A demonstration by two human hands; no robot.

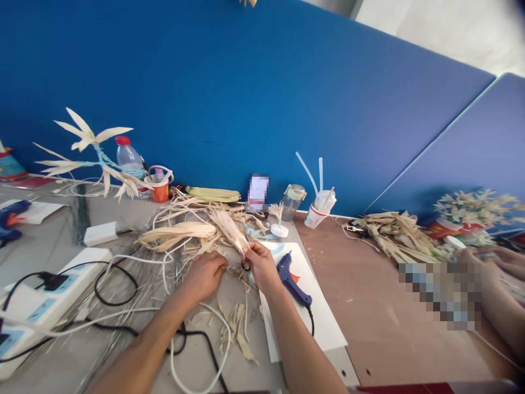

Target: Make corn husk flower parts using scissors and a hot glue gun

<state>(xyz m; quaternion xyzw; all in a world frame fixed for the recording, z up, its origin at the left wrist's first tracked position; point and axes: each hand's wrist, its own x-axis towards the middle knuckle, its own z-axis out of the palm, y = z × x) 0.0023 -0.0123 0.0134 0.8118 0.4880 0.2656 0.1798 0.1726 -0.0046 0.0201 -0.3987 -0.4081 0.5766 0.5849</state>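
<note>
My right hand pinches the lower end of a dried corn husk, whose frayed strips fan up and away to the left. Just left of it, my left hand is closed with its fingers curled under, low over the table; whatever its fingertips hold is hidden. Behind it lies a larger folded corn husk on a pile of torn strips. Beside my right wrist, a blue hot glue gun with an orange trigger rests on a white sheet.
A power strip with trailing cables and thin wires covers the left. Along the blue partition stand a husk flower, a bottle, a phone, a jar and a cup of glue sticks. Another person's hands work at right.
</note>
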